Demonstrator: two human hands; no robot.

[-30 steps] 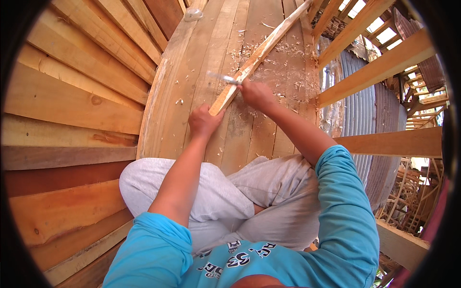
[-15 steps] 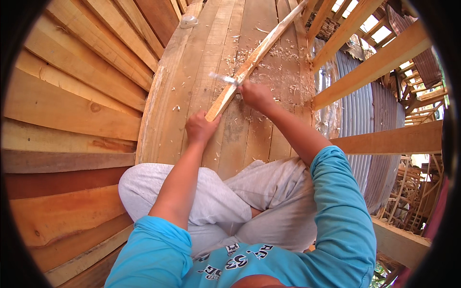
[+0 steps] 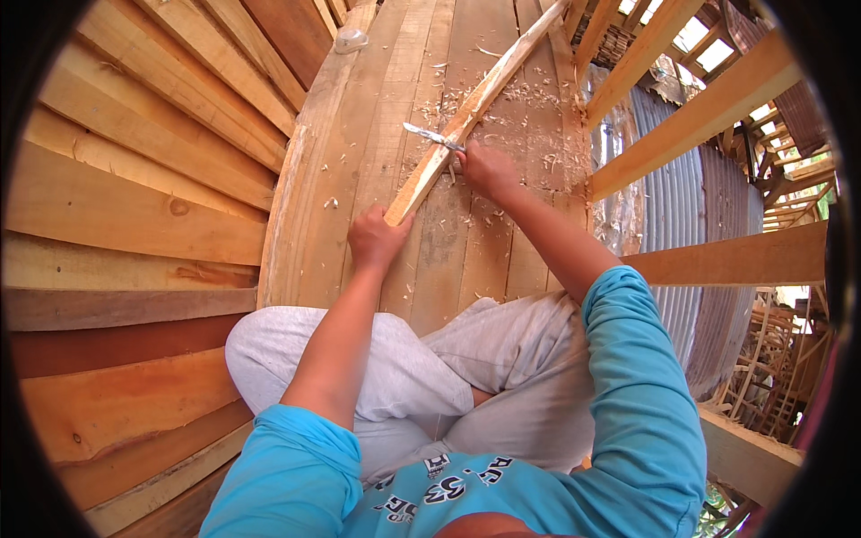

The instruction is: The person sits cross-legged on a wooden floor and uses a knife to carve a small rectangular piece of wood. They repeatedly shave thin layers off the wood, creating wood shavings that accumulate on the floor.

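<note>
A long pale strip of wood (image 3: 484, 96) slants from in front of my lap up to the far right, its surface freshly shaved in places. Its near end is gripped by my left hand (image 3: 378, 238), fingers closed around it. My right hand (image 3: 489, 171) is closed on the handle of a knife (image 3: 432, 136). The blade lies across the strip and points left, some way beyond my left hand. Most of the handle is hidden inside my fist.
Curled wood shavings (image 3: 538, 97) litter the plank floor (image 3: 359, 152), mostly around the strip. A small clear container (image 3: 351, 40) sits at the far left. Stacked boards (image 3: 134, 202) line the left side. Wooden rails (image 3: 717, 255) and corrugated metal sheets (image 3: 668, 206) stand on the right.
My right hand has moved slightly away from me and to the right with the knife, up along the strip. My left hand keeps its hold in nearly the same place.
</note>
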